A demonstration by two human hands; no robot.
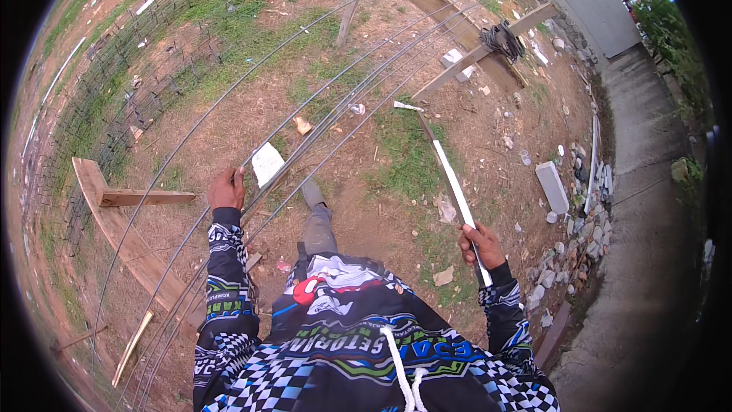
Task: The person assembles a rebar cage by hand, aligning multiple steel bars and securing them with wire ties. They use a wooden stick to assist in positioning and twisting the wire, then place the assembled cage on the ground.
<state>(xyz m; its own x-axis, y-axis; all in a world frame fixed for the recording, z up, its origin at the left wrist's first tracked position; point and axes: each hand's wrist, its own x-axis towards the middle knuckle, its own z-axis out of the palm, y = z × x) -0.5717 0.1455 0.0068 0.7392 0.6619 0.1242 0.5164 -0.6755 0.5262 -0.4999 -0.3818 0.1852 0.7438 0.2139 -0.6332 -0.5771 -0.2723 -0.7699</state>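
Observation:
Several long, thin metal rods [343,107] run from the lower left to the far right, over wooden supports at both ends. My left hand [227,188] is closed around one of the outer rods, its fingers partly hidden. In my right hand [480,245] is a long narrow strip [451,175] with a bright white face and a darker far part. The strip slants away from me, and its pale, bent-looking tip [408,106] is close to the far support. What the strip is made of I cannot tell.
A plank support [130,248] stands at the left, and a wooden beam [465,27] with a coil of dark wire [503,41] at the far right. Wire mesh [137,111] lies far left. White block [552,188], rubble [587,248] and a concrete strip [648,160] are on the right.

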